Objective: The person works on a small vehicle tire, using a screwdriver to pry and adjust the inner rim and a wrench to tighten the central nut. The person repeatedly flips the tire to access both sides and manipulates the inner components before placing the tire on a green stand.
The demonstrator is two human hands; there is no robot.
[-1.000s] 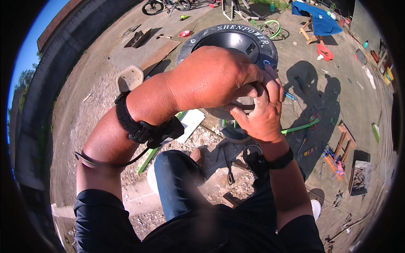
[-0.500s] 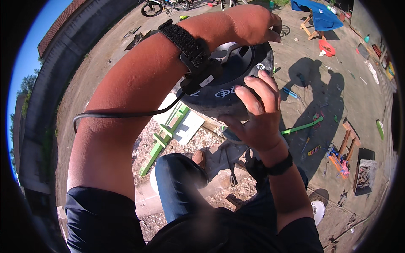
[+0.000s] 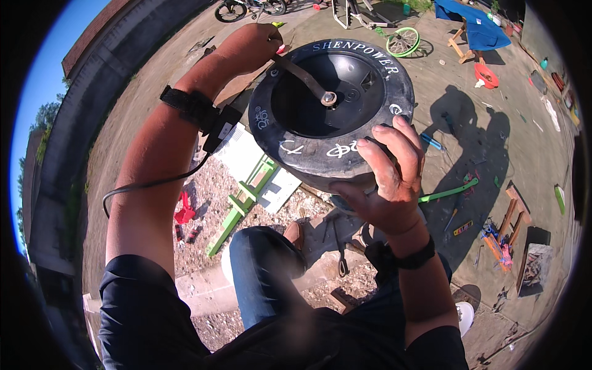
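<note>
A small black wheel (image 3: 302,151) with white lettering on its sidewall is held up in front of me, its dished hub facing up. My left hand (image 3: 246,49), beyond the wheel's far left edge, is closed on the end of a flat metal wrench (image 3: 302,75). The wrench's other end sits on a nut (image 3: 329,98) at the hub's centre. My right hand (image 3: 394,176) grips the near right side of the tyre, fingers on the sidewall and thumb lower on the tread. What supports the wheel underneath is hidden.
Green metal frame pieces (image 3: 237,213) lie on gravel below left, beside a red part (image 3: 184,209). On the concrete at right are a green bar (image 3: 450,191), a screwdriver (image 3: 452,216), a metal box (image 3: 535,270) and a red basin (image 3: 487,76). A green-rimmed wheel (image 3: 403,42) lies farther off.
My left hand and the wrench have swung from the wheel's far right side to its far left, uncovering the hub. My right hand keeps its grip on the tyre.
</note>
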